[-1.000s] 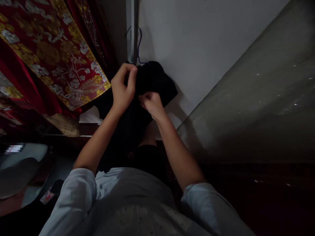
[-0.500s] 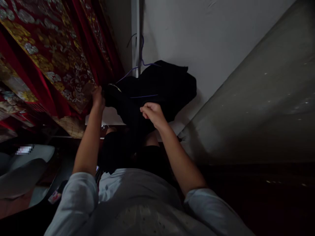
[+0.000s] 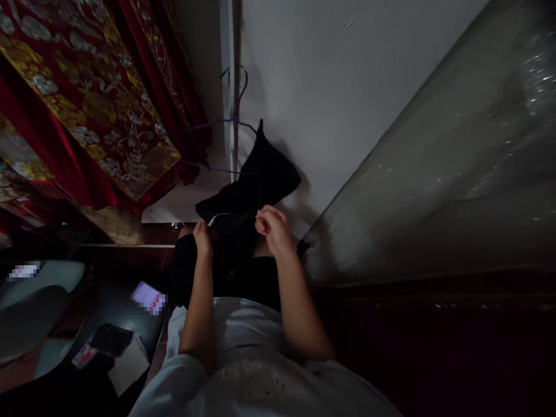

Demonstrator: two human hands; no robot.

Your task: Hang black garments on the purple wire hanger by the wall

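Note:
A black garment [image 3: 278, 171] hangs over the right part of a purple wire hanger [image 3: 212, 169], and its lower part drops toward my lap. The hanger's left end is bare. My left hand [image 3: 202, 237] is closed on the garment's left edge, beside a pale strip [image 3: 217, 218] that looks like a label or collar trim. My right hand [image 3: 273, 227] is closed at the cloth's right side, fingers curled in a pinch. The folds of dark cloth between the hands are hard to make out.
The hanger hooks near a metal upright [image 3: 229, 58] by a pale wall [image 3: 339, 69]. Red embroidered cloth [image 3: 104, 98] hangs at left. Plastic-like sheeting [image 3: 412, 185] slopes at right. A lit phone [image 3: 147, 295], a dark wallet-like object [image 3: 110, 339] and paper [image 3: 129, 365] lie on a dark surface.
My left hand has come down and right, drawing the garment's left side off the hanger. My right hand is slightly lower. The cloth has bunched closer to my lap.

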